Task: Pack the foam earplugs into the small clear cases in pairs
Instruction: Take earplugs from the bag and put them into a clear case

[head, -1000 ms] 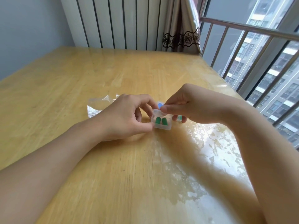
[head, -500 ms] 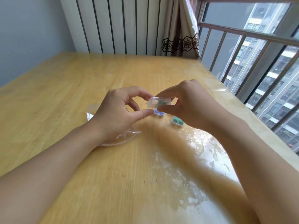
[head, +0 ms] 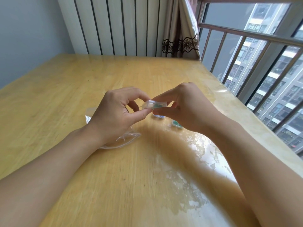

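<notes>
Together we pinch the clear case (head: 155,104) holding green earplugs (head: 158,105) above the desk (head: 65,89), left hand (head: 118,112) and right hand (head: 188,107) fingers clamping its ends; two filled cases (head: 177,124) lie just beneath it.

clear case (head: 154,104) now off the table, between both hands

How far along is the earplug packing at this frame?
Done: two filled cases lie on the table, one blue, one green. In hand: left hand and right hand pinch a clear case holding green plugs. Left: setting it down; loose plugs aren't visible.
</notes>
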A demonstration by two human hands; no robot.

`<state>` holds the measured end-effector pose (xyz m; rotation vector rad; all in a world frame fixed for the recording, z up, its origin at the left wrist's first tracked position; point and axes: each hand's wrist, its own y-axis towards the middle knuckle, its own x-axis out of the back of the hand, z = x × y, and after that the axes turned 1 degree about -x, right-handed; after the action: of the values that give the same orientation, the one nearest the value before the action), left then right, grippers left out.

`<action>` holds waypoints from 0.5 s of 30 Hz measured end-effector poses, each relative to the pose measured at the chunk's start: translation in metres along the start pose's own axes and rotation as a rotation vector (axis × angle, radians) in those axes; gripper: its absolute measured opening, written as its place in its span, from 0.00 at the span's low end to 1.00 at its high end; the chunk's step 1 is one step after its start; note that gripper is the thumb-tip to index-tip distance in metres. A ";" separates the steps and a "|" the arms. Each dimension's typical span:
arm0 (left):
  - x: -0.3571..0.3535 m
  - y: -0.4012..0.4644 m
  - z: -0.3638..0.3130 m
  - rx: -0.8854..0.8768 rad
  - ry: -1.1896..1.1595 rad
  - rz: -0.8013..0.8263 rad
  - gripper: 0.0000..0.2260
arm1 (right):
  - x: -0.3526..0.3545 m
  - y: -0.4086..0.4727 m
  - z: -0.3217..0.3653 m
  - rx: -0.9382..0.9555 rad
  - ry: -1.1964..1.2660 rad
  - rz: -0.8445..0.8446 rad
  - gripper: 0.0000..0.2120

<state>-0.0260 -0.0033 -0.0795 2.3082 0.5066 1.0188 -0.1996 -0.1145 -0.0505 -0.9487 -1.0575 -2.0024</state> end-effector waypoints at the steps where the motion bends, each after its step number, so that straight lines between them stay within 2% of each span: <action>1: -0.001 0.000 0.000 0.010 -0.014 0.010 0.03 | 0.002 0.000 -0.001 -0.036 0.051 0.040 0.09; 4: 0.000 0.000 0.002 0.076 -0.083 -0.005 0.04 | 0.015 -0.001 -0.006 -0.203 0.421 0.196 0.18; 6: 0.001 0.001 0.003 0.108 -0.127 -0.023 0.05 | 0.020 -0.001 -0.013 -0.296 0.619 0.200 0.18; 11: -0.001 0.000 0.004 0.116 -0.127 0.027 0.07 | 0.010 0.000 -0.019 -0.309 0.752 0.266 0.16; 15: -0.002 -0.001 0.005 0.107 -0.082 0.064 0.09 | 0.006 0.002 -0.021 -0.276 0.665 0.216 0.10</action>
<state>-0.0234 -0.0051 -0.0835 2.4647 0.4668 0.9425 -0.2069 -0.1353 -0.0529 -0.4331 -0.3081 -2.0809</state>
